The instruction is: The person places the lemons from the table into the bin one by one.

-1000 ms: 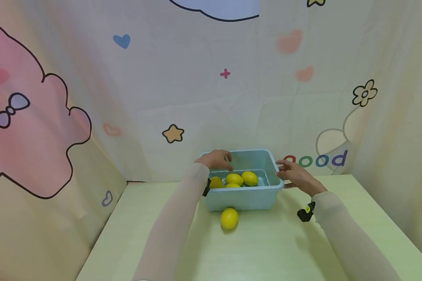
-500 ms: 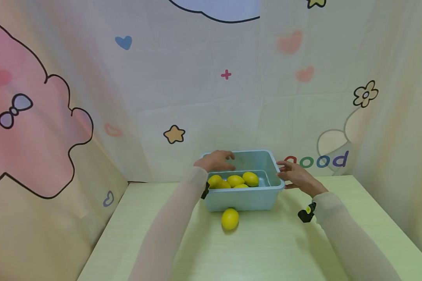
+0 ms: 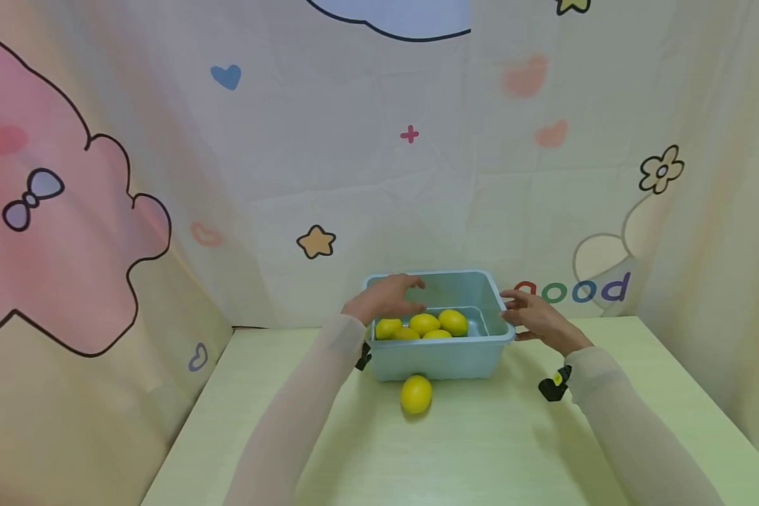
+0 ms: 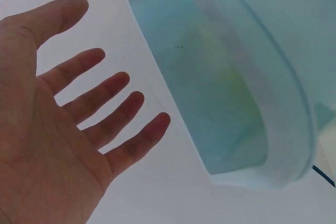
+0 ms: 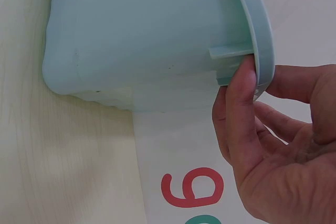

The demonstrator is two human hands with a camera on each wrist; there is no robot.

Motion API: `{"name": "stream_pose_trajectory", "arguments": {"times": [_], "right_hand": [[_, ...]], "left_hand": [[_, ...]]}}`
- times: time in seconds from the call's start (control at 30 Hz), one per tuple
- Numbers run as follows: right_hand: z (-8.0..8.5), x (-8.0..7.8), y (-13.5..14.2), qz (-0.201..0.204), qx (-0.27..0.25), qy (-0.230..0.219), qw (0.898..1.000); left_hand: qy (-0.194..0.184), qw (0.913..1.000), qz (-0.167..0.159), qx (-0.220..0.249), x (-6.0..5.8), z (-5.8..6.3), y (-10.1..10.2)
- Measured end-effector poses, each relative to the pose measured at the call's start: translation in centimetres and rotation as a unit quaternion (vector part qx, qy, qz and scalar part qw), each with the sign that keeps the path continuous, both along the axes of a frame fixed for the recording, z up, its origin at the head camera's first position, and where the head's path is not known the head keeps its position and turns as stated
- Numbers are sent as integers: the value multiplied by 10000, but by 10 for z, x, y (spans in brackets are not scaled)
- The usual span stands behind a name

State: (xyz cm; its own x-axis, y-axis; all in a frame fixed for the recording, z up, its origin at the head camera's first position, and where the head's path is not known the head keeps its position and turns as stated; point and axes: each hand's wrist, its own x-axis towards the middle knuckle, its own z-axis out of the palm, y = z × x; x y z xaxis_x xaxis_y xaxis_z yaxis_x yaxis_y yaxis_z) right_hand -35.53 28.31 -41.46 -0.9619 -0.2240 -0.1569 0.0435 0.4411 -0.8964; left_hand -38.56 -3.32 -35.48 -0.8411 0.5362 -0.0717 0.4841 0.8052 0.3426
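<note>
A light blue plastic bin [image 3: 436, 360] stands at the back of the table with several yellow lemons [image 3: 424, 324] inside. Over its left side hovers my left hand [image 3: 387, 296], fingers spread and palm bare in the left wrist view. At the right end, my right hand [image 3: 540, 320] pinches the bin's rim; the right wrist view shows the thumb on one side and fingers [image 5: 242, 114] curled under the lip on the other. One more lemon [image 3: 416, 394] lies on the table just in front of the bin. The bin's front wall partly hides the lemons nearest to it.
The pale wooden table [image 3: 468, 450] runs back to a hanging printed cloth [image 3: 367, 183] directly behind the bin. Cloth also hangs along the left and right sides. Dark camera mounts [image 3: 555, 384] sit on the wrists.
Inside the bin the lemons have shifted, and one more shows than a second ago. My left hand has drawn slightly left with its fingers straighter. The right hand keeps its hold on the rim.
</note>
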Motion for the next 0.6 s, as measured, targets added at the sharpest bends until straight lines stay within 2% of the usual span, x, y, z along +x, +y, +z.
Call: {"name": "stream_pose_trajectory", "arguments": {"times": [0.37,0.6], "right_hand": [[-2,-1,2,-18,31,4,10000],[-2,-2,1,-34,-5,-15,10000]], "left_hand": [[576,9981,-208,-40,24,2,-9],[917,9948,-409,174,43,-1,-17]]}}
